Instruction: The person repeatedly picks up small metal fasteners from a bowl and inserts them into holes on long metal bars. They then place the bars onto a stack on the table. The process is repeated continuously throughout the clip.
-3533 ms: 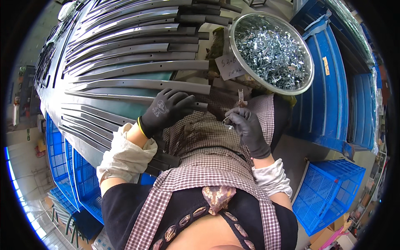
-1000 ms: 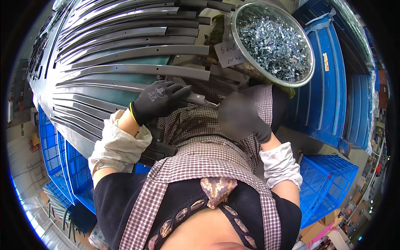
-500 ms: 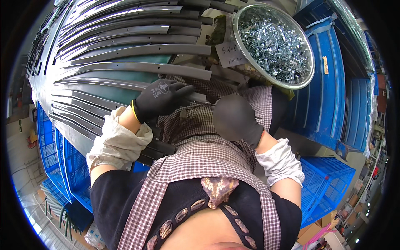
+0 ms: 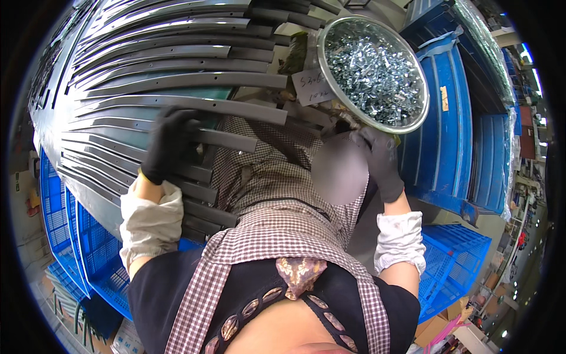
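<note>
My left hand (image 4: 168,144), in a black glove with a yellow cuff edge, is over the long dark strips at the left. Its fingers bend above a dark strip (image 4: 230,140) with a free end that points right; motion blur hides whether they grip it. My right hand (image 4: 384,165), also in a black glove, is just below the near rim of a large round bowl (image 4: 425,109) of small shiny metal clips (image 4: 377,74). Its fingertips are blurred, and I cannot tell whether they hold anything. A smeared patch covers the place beside it.
Many dark strips with small holes (image 4: 188,82) lie side by side across the table. A handwritten paper tag (image 4: 312,87) lies left of the bowl. Blue metal bins (image 4: 445,130) stand at the right. Blue plastic crates (image 4: 454,259) are at the lower right and left.
My left hand has moved left, away from the strip's end. My right hand has moved right and up toward the bowl, away from that strip end.
</note>
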### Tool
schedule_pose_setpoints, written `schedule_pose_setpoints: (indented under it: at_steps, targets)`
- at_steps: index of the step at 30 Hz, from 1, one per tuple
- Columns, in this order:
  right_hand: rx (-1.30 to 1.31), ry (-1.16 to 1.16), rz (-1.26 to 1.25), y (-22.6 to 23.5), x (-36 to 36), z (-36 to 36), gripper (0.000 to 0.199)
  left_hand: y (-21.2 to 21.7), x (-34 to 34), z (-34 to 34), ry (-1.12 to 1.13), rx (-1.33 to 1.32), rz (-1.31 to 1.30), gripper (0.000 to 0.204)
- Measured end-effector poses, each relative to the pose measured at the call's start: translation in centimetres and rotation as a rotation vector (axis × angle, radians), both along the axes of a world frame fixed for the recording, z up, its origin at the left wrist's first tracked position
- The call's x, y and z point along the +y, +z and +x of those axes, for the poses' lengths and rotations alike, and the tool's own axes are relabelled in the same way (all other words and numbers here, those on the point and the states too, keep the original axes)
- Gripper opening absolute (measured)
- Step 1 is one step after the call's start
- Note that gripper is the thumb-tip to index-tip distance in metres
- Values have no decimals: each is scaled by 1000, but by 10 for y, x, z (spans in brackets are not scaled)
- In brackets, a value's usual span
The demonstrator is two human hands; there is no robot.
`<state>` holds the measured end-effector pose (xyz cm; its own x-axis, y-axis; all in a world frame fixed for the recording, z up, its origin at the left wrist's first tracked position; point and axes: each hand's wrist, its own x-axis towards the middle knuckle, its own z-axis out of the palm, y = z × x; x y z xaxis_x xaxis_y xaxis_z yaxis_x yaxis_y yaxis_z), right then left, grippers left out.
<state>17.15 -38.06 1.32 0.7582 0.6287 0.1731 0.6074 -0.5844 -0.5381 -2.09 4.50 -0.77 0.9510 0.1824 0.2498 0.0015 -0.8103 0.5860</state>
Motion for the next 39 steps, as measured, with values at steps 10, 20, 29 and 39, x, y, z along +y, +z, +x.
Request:
schedule_pose_setpoints:
  at_steps: [10, 20, 29, 39]
  targets:
    - [-423, -316, -461, -17, 12, 118, 45, 3, 34, -69, 481, 23, -77, 18]
    - [-419, -320, -568, -30, 15, 112, 21, 19, 7, -2, 5, -37, 322, 40]
    - [-267, -378, -213, -34, -4, 109, 22, -6, -21, 50, -272, -122, 424, 45]
    - [977, -266, 1142, -21, -24, 119, 19, 17, -37, 25, -237, -78, 377, 43]
